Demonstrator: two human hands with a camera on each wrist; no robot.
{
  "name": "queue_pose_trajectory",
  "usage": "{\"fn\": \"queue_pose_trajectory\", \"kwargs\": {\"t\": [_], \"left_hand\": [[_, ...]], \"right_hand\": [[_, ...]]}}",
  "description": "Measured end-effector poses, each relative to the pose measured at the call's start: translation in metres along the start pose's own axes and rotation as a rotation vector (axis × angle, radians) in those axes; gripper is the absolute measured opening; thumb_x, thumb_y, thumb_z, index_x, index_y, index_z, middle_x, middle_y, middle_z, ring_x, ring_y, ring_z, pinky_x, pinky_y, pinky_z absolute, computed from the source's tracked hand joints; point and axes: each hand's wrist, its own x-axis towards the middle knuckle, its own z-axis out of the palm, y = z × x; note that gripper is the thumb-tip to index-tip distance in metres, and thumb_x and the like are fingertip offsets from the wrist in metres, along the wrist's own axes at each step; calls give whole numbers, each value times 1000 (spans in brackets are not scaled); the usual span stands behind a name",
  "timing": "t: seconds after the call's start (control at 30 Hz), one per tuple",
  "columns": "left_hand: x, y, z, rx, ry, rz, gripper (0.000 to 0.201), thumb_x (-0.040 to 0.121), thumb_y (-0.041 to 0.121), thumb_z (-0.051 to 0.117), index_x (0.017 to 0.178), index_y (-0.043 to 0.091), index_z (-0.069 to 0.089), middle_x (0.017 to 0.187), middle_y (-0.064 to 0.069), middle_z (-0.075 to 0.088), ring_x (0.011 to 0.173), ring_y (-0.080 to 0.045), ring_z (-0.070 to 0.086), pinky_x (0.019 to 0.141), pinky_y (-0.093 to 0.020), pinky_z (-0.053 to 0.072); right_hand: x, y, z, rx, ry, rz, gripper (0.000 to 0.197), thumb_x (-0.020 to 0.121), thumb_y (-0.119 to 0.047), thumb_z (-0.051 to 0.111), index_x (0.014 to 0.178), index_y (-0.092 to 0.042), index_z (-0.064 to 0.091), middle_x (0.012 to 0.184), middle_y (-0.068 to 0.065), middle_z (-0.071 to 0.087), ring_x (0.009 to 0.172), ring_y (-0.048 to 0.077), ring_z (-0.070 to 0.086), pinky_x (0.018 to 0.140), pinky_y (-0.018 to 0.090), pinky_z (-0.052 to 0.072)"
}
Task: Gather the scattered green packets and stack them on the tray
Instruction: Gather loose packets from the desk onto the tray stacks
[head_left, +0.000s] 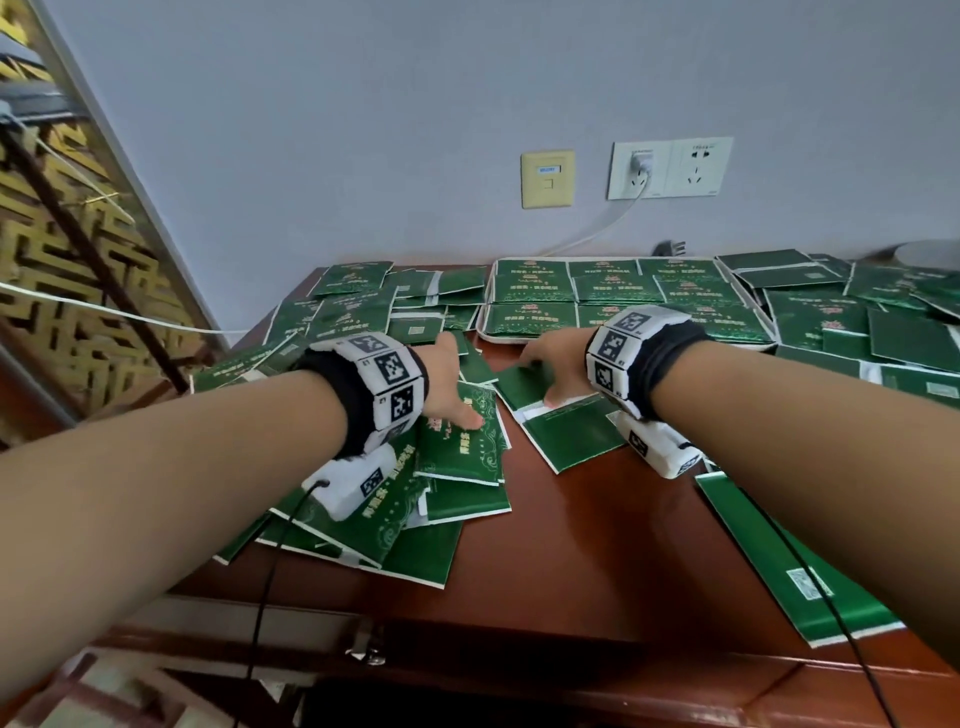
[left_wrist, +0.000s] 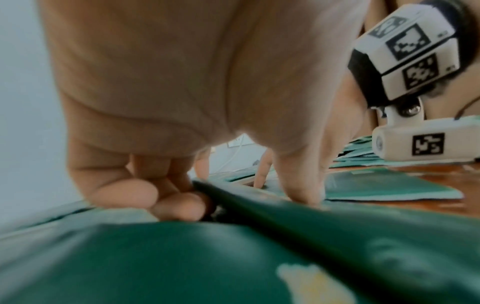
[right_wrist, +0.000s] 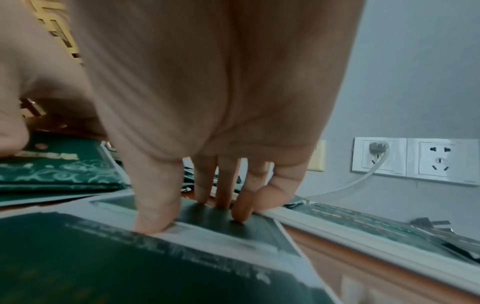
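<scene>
1. Nearest edge: a long green packet (head_left: 795, 561) lies at 5 o'clock on the wooden table (head_left: 597, 545), under the right forearm.
2. At 7 o'clock, a loose pile of green packets (head_left: 395, 514) overlaps beneath the left wrist.
3. Left hand (head_left: 449, 387): thumb pressed on the top packet of the pile; the curled fingers (left_wrist: 179, 205) touch a packet edge. Whether they grip it cannot be told.
4. Right hand (head_left: 553, 371): fingers spread and straight, fingertips (right_wrist: 153, 224) pressing flat on a plain-backed packet (head_left: 524, 382) at centre.
5. The hands are apart, side by side.
6. At 12 o'clock, the white tray (head_left: 482, 332) holds packets laid in rows.
7. Scattered packets (head_left: 893, 312) flank the tray at 10 and 2 o'clock.
8. On the far wall, a double socket (head_left: 670, 167) carries a white plug.
</scene>
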Motion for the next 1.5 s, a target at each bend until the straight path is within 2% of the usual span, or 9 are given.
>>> {"fn": "queue_pose_trajectory", "kwargs": {"t": [0.17, 0.33, 0.57, 0.67, 0.77, 0.97, 1.13, 1.33, 1.5], "left_hand": [[2, 6, -4, -112, 39, 158, 69, 83, 20, 73, 136, 16, 29, 82, -1, 53, 68, -15, 53, 61, -29, 47], [6, 8, -5, -27, 82, 259, 45, 84, 4, 65, 120, 28, 52, 113, 0, 53, 85, -19, 61, 71, -30, 52], [9, 17, -13, 33, 145, 329, 53, 85, -5, 56, 127, 28, 50, 110, 4, 47, 71, -11, 55, 56, -23, 45], [11, 23, -16, 43, 190, 276, 59, 84, -2, 58, 136, 22, 43, 122, -9, 48, 97, -24, 57, 78, -35, 50], [6, 29, -17, 88, 164, 210, 53, 85, 31, 68, 128, 13, 45, 117, -11, 50, 98, -26, 56, 80, -36, 50], [7, 36, 1, 267, 38, 100, 92, 58, 82, 63, 117, 14, 42, 114, -10, 47, 103, -27, 50, 87, -40, 48], [5, 45, 5, 283, 52, 105, 85, 56, 70, 74, 109, 14, 38, 106, -8, 49, 96, -25, 53, 84, -42, 50], [7, 52, 2, 241, -25, 100, 73, 61, 44, 80, 110, 15, 33, 105, -9, 44, 87, -24, 56, 80, -42, 55], [8, 55, -5, 183, -36, 62, 76, 68, 36, 80, 122, 15, 32, 119, -13, 35, 90, -29, 58, 82, -44, 55]], "right_hand": [[3, 3, -7, -177, -115, 105, 87, 70, -58, 72, 140, -17, 42, 129, 8, 53, 118, 30, 50, 91, 41, 46], [0, 4, -4, -124, -198, 164, 88, 64, -63, 75, 127, -7, 52, 118, 9, 60, 103, 27, 59, 73, 33, 44], [-7, 5, -5, -59, -192, 232, 77, 65, -62, 75, 116, -7, 60, 101, 3, 67, 90, 24, 63, 86, 37, 53], [-8, 14, -18, 38, -48, 283, 55, 69, -43, 80, 109, -9, 66, 96, 4, 70, 87, 24, 66, 82, 37, 55], [-16, 27, -27, 85, 96, 301, 45, 67, -36, 82, 102, -12, 68, 91, 4, 69, 81, 24, 66, 75, 34, 55], [-29, 26, -14, 14, -118, 227, 67, 63, -53, 80, 112, -11, 63, 105, 4, 68, 95, 24, 64, 83, 36, 52], [-31, 17, 5, 49, -111, 187, 100, 56, -51, 86, 135, -11, 40, 128, 6, 54, 112, 27, 56, 92, 41, 48], [-31, 13, 7, 84, -185, 179, 77, 63, -50, 82, 122, -12, 50, 112, 3, 60, 99, 23, 60, 89, 39, 51], [-41, 19, 10, 141, -113, 202, 104, 60, -49, 84, 135, -9, 25, 124, 8, 51, 107, 27, 55, 86, 38, 48]]}}
